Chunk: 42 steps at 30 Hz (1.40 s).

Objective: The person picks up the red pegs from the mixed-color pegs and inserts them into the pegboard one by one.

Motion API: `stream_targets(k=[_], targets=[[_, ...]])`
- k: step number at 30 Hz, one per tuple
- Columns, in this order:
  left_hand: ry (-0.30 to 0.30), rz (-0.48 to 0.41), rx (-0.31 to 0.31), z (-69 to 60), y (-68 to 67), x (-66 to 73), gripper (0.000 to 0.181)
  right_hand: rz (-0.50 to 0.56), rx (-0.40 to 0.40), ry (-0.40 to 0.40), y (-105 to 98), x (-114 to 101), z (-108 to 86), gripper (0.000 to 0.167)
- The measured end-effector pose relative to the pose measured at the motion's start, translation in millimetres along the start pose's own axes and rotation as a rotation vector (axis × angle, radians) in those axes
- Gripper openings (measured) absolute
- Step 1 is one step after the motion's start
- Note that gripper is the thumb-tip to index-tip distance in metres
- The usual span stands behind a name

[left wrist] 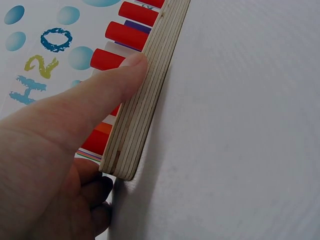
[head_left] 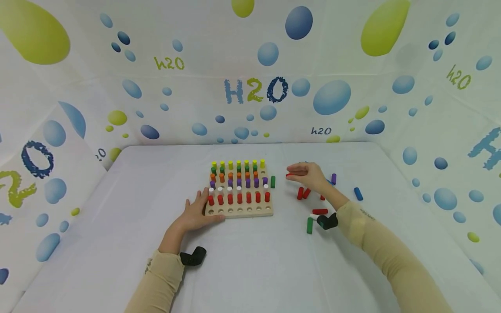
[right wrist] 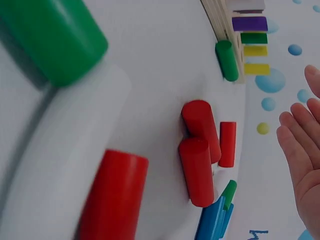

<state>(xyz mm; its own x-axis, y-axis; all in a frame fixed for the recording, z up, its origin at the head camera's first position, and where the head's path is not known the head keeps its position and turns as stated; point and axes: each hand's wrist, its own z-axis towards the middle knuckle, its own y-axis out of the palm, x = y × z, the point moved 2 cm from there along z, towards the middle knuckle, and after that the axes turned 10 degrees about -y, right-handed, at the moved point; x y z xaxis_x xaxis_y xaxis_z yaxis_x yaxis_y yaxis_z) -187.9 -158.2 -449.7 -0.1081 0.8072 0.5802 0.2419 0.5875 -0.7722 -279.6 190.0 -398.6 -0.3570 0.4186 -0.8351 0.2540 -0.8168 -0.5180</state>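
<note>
A wooden pegboard (head_left: 239,212) carries rows of yellow, green, orange, purple, white and red pegs; round holes show along its front edge. My left hand (head_left: 194,214) rests at its front left corner. In the left wrist view, the thumb (left wrist: 112,82) lies across the board's layered edge and the other fingers are partly hidden beside its end. My right hand (head_left: 311,176) hovers right of the board, above a red peg (right wrist: 227,145) on the table. Its fingers look fairly straight in the right wrist view, and no peg shows between them.
Near the right hand lie two red pegs (right wrist: 196,172), touching. A green peg (head_left: 272,181) is beside the board's right edge. Closer to me are another red peg (head_left: 320,211) and a green one (head_left: 309,225). Purple (head_left: 333,178) and blue (head_left: 358,194) pegs lie farther right.
</note>
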Motion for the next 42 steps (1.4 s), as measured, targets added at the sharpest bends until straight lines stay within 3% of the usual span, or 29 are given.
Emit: stream_targets(k=[13, 25, 42], targets=[[-0.013, -0.002, -0.011, -1.7, -2.6, 3.5, 0.111, -0.155, -0.040, 0.037, -9.2, 3.5, 16.8, 0.041], [-0.005, -0.013, -0.011, -4.3, -3.9, 5.1, 0.110, -0.286, -0.110, 0.069, -3.8, 9.5, 30.0, 0.038], [-0.001, -0.012, -0.006, -3.2, -2.2, 3.3, 0.110, -0.592, -0.251, 0.011, 7.9, 17.7, 35.7, 0.029]])
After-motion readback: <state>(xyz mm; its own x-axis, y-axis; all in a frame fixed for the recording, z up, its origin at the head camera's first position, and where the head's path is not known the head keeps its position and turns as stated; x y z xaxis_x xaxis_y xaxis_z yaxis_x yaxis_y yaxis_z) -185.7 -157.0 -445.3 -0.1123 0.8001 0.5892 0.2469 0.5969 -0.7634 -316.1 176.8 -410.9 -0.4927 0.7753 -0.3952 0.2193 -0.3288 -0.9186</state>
